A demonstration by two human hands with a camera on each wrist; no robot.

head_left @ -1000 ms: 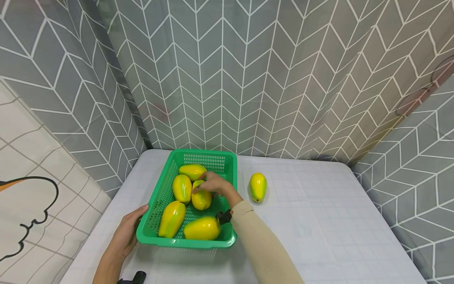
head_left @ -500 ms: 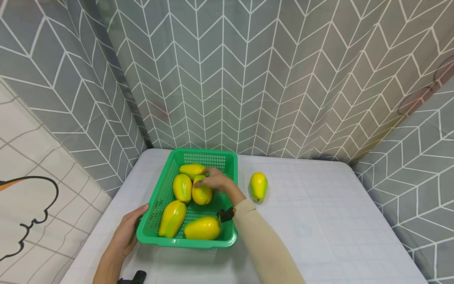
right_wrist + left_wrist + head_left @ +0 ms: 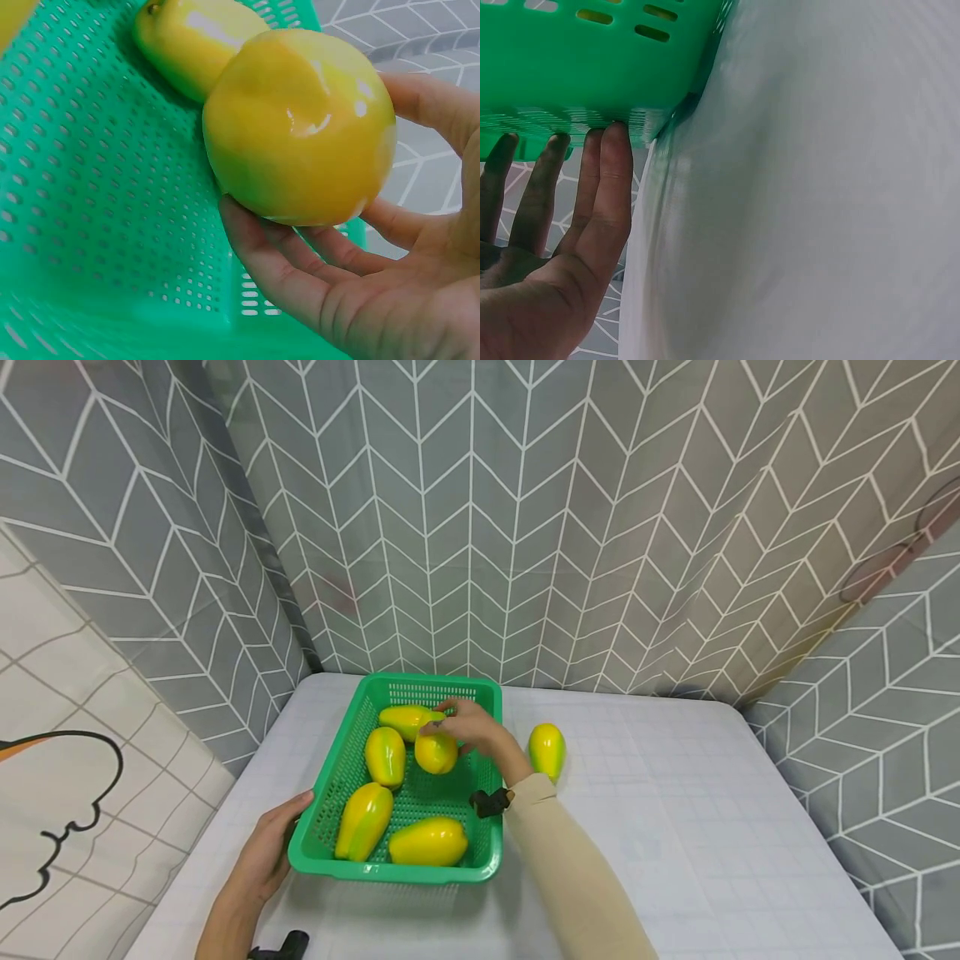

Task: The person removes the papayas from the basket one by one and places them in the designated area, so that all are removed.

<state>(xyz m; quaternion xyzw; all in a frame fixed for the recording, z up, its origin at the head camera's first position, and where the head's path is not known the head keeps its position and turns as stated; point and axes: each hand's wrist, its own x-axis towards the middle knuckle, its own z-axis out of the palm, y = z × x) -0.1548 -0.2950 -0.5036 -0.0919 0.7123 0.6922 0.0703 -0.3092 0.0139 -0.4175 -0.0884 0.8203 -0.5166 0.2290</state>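
My right hand (image 3: 474, 728) grips a yellow-green papaya (image 3: 436, 755) over the far right part of the green plastic basket (image 3: 390, 871). In the right wrist view, the thumb and fingers curl round this papaya (image 3: 300, 131), its rounded end facing the camera. Another papaya (image 3: 199, 45) lies close behind it there. The left hand (image 3: 266, 847) rests against the basket's left side near the front. Its fingers (image 3: 613, 169) are straight and meet the basket wall in the left wrist view.
Several papayas lie in the basket, among them one at the left (image 3: 386, 758) and one at the front (image 3: 429, 842). A loose papaya (image 3: 547, 747) lies on the white-covered table (image 3: 675, 827) right of the basket. A patterned grey curtain (image 3: 480, 527) hangs behind.
The right hand has lifted the papaya from among the others and moved it slightly right and away from me; its wrist has shifted right. The left hand and basket stay put.
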